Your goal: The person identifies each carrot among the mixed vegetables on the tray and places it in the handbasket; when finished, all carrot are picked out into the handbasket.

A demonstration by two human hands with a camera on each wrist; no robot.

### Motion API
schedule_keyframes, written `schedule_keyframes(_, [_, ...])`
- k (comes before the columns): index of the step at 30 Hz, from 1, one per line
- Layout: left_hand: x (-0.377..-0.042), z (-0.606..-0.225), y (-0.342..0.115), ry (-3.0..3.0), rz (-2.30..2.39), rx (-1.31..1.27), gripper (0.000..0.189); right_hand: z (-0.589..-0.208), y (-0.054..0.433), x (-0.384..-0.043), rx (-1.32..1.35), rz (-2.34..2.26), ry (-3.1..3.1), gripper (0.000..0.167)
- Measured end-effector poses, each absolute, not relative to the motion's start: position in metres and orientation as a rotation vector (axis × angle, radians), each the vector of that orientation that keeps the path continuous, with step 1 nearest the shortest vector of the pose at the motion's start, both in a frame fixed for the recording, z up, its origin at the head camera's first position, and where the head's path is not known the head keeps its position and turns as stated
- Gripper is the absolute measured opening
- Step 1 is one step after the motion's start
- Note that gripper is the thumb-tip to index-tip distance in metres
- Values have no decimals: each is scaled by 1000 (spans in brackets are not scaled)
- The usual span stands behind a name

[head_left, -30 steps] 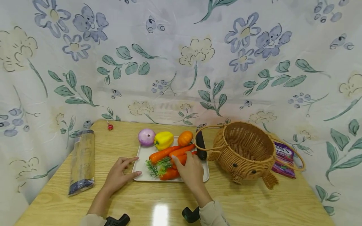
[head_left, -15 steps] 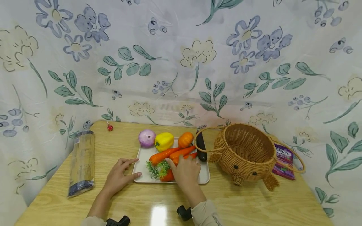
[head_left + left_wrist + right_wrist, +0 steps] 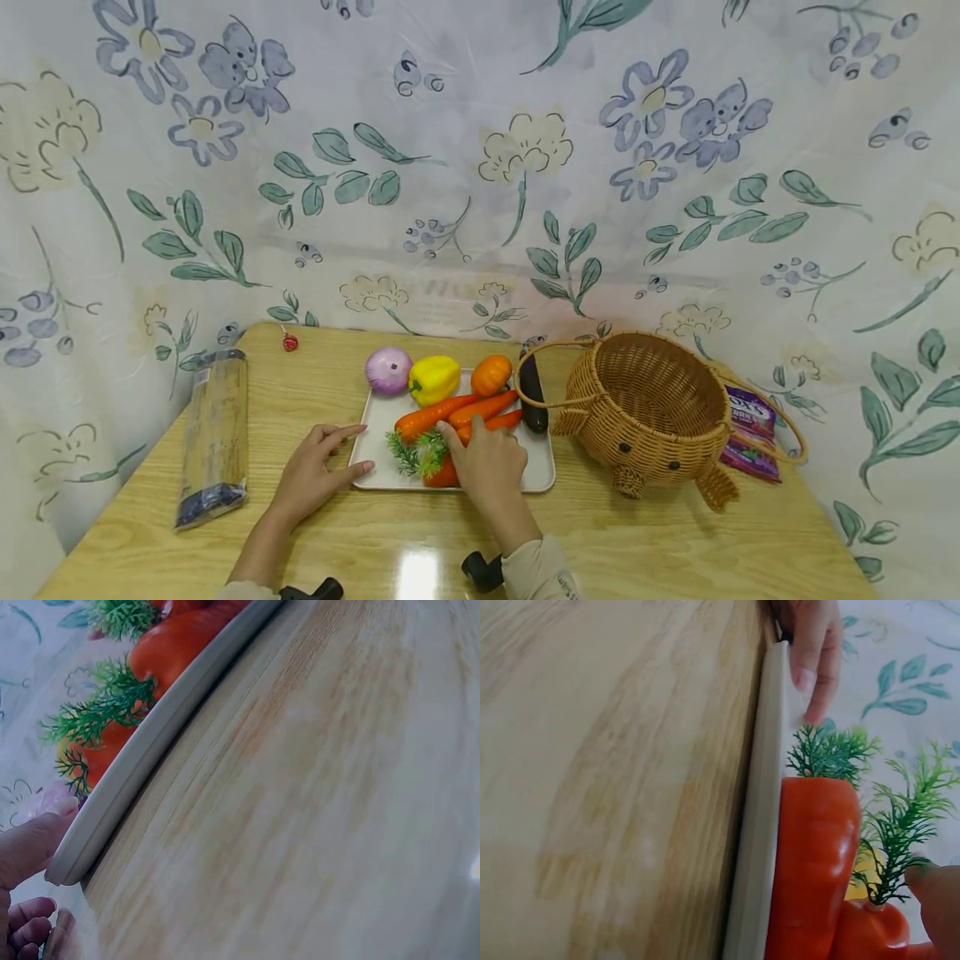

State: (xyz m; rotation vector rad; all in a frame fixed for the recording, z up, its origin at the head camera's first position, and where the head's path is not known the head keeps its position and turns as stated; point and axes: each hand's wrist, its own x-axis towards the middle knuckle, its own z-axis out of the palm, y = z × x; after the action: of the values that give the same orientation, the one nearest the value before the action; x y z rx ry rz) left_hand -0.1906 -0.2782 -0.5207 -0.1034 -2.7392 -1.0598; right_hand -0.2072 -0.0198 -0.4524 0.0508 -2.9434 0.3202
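Several orange carrots (image 3: 433,413) with green tops lie in a white tray (image 3: 378,477). My right hand (image 3: 489,465) reaches over the front carrots and holds one near its leafy end, thumb on the far side. Its palm hides much of that carrot; the tip shows to the right. In the right wrist view the frontmost carrot (image 3: 814,862) lies along the tray's wall. My left hand (image 3: 315,468) touches the tray's left edge with thumb and forefinger; the left wrist view shows the thumb (image 3: 41,844) at the rim.
A purple onion (image 3: 388,370), yellow bell pepper (image 3: 434,380) and small pumpkin (image 3: 491,375) sit along the tray's back. An eggplant (image 3: 532,392) lies at its right, beside a wicker basket (image 3: 637,442). Purple snack bag (image 3: 752,425), clear-wrapped pack (image 3: 216,437) and lollipop (image 3: 289,342) lie farther out.
My right hand has shifted left and toward me across the carrots, uncovering the tip of one carrot. The left hand stays at the tray's edge.
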Motion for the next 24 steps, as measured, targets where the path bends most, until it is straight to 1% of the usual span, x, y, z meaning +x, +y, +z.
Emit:
schedule_keyframes(9, [-192,-522,-279,-2737,-1061,-107,58,-455,-20,-207,-25,411,-2941,58])
schedule_keyframes(15, [-191,-522,-279,-2742,-1054,-101,58,-452,-13,-201,-40,574,-2886,52])
schedule_keyframes(20, [-191,-521,-279,-2738,-1051,-103,57,-443,-4,-193,-47,782,-2799,44])
schedule_keyframes(24, [-192,-521,-280,-2748,-1047,-97,58,-438,6,-186,-53,954,-2758,45])
